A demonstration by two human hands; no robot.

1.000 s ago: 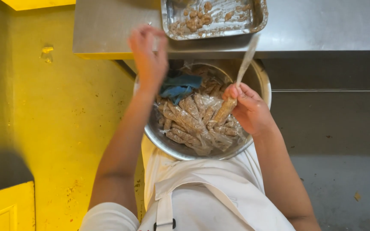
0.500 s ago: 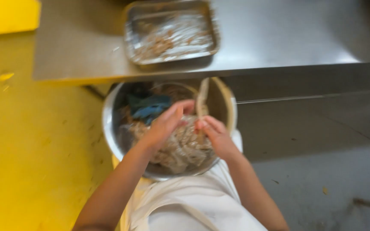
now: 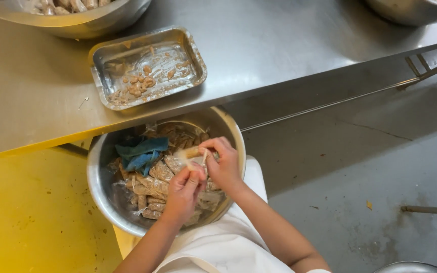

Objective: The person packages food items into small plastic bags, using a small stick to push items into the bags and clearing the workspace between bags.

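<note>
Head view, looking straight down; both hands work over a large steel bowl (image 3: 108, 202) that sits below the edge of the steel table (image 3: 279, 45), resting against a white apron (image 3: 218, 247); the bowl holds a heap of small clear-wrapped brownish sticks (image 3: 150, 184), with a blue cloth (image 3: 141, 153) lying on the far-left part of the heap.

Left hand (image 3: 184, 191): closed, fingertips pinched on the near end of a pale wrapped stick (image 3: 190, 153); right hand (image 3: 224, 164): closed, fingers curled over the stick's other end, so the stick is gripped between both hands just above the heap, near the bowl's centre; whether the wrapper is already open, cannot tell.

On the table, just beyond the bowl: a shallow rectangular metal tray (image 3: 102, 53), slightly skewed to the table edge, bearing brown crumbs and smears, most of them toward its near-left corner; at the top-left edge of the frame, part of a second large steel bowl (image 3: 92, 23) with pale pieces inside; at the top-right corner, the rim of a third bowl (image 3: 410, 12).

Floor: yellow (image 3: 21, 217) on the left, grey concrete (image 3: 370, 167) on the right; the curved rim of a metal vessel (image 3: 410, 266) at the bottom-right edge.
</note>
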